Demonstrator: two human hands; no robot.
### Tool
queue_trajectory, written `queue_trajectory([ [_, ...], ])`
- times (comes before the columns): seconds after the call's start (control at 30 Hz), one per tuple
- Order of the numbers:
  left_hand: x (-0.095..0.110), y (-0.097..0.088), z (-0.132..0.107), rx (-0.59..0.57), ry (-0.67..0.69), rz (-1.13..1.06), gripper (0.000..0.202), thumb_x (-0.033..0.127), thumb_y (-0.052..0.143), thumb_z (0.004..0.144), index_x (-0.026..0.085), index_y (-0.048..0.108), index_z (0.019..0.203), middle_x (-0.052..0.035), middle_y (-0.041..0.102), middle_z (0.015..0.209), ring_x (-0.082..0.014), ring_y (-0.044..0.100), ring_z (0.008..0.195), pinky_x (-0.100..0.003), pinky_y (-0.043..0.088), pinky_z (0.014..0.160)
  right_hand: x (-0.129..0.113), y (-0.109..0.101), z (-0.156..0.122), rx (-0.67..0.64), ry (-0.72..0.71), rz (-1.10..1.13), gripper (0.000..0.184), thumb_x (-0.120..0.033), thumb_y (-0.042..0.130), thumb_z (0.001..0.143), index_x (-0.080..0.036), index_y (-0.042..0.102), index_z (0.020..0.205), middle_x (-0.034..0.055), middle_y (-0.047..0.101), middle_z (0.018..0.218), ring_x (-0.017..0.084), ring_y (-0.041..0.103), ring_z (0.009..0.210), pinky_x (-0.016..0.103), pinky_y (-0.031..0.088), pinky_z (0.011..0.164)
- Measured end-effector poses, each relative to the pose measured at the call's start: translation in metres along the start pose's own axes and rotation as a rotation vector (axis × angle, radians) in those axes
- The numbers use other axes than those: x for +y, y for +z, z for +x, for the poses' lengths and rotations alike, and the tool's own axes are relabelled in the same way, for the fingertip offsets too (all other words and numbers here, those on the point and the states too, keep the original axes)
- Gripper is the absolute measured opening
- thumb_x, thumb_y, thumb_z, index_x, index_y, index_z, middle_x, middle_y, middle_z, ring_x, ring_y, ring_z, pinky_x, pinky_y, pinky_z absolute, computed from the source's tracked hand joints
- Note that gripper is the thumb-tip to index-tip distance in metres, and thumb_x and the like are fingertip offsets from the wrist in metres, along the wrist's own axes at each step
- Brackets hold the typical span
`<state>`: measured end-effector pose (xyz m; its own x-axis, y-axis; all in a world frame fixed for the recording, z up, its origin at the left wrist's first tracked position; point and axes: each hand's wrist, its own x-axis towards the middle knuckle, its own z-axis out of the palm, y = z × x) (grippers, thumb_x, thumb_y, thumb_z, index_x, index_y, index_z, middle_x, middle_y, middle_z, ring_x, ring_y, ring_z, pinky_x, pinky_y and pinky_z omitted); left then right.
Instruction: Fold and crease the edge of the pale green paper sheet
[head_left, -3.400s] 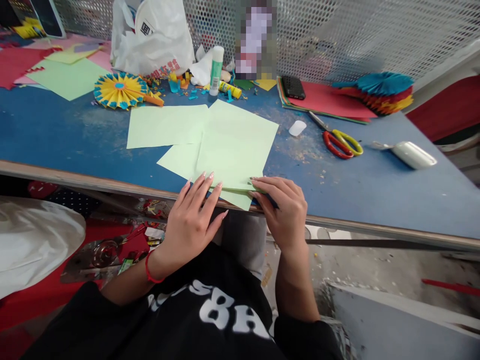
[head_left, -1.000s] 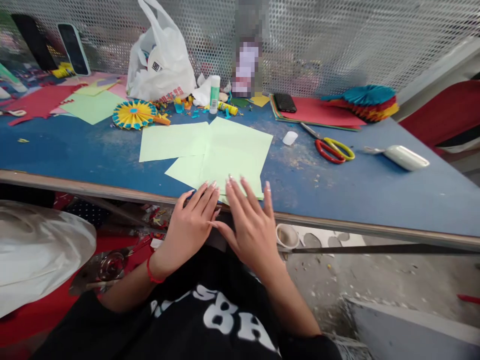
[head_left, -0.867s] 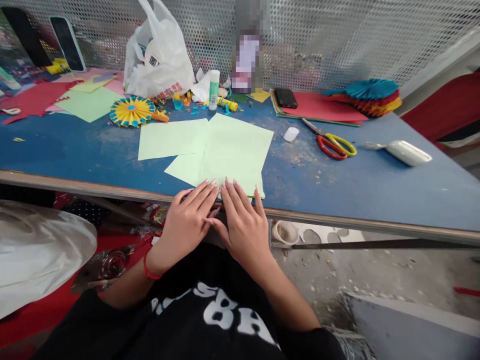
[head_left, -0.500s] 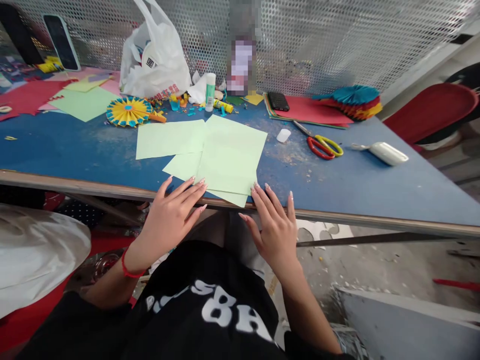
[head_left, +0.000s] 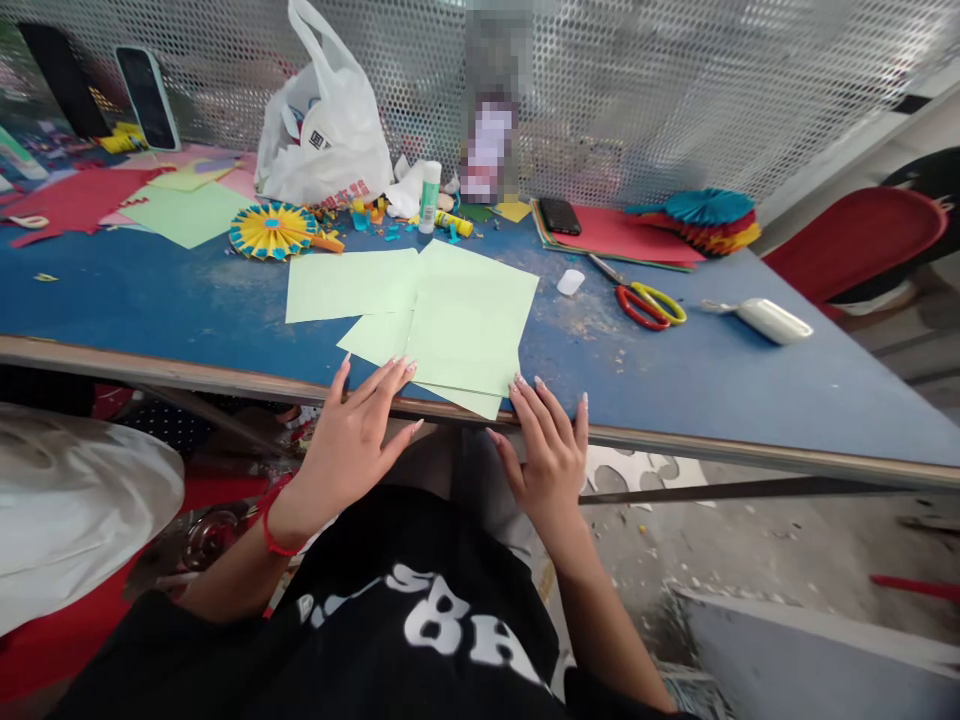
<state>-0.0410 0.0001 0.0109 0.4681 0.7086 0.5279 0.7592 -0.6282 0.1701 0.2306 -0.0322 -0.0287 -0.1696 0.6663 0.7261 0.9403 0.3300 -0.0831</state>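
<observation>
Several pale green paper sheets [head_left: 472, 320] overlap at the front edge of the blue table [head_left: 675, 385]. My left hand [head_left: 356, 435] lies with fingers outstretched, its fingertips at the lower left of the sheets. At their lower right corner rests my right hand [head_left: 550, 450], fingers spread and fingertips touching the paper or just beside it. Neither hand grips anything. Behind the sheets stand an upright glue stick [head_left: 429, 198] and a yellow tube [head_left: 454, 224] lying on its side. A white cap [head_left: 571, 282] and scissors [head_left: 637, 300] with red and yellow handles lie to the right.
A yellow and blue pleated paper rosette [head_left: 273, 232] sits left of the sheets, before a white plastic bag [head_left: 326, 150]. Farther right are a black phone [head_left: 560, 216] on red paper [head_left: 622, 240], stacked rosettes [head_left: 712, 212] and a white object [head_left: 774, 320]. Perforated metal [head_left: 637, 90] backs the table.
The view has shifted slightly, so the table items appear a little lower and farther right. Both hands keep nearly the same place at the paper's near edge.
</observation>
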Motion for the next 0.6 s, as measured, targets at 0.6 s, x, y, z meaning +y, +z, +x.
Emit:
queue_trajectory([
  [0.6,0.038,-0.021,-0.01,0.468,-0.019,-0.524,0.041,0.009,0.066,0.096,0.024,0.074,0.133,-0.0062,0.081,0.124,-0.0228,0.078,0.113,-0.035,0.063,0.098,-0.024,-0.054,-0.005,0.22,-0.094,0.092,0.038,-0.03,0.072,0.099,-0.044,0.075,0.134,-0.0002,0.078,0.099,0.023,0.073,0.09,0.052,0.052,0.108],
])
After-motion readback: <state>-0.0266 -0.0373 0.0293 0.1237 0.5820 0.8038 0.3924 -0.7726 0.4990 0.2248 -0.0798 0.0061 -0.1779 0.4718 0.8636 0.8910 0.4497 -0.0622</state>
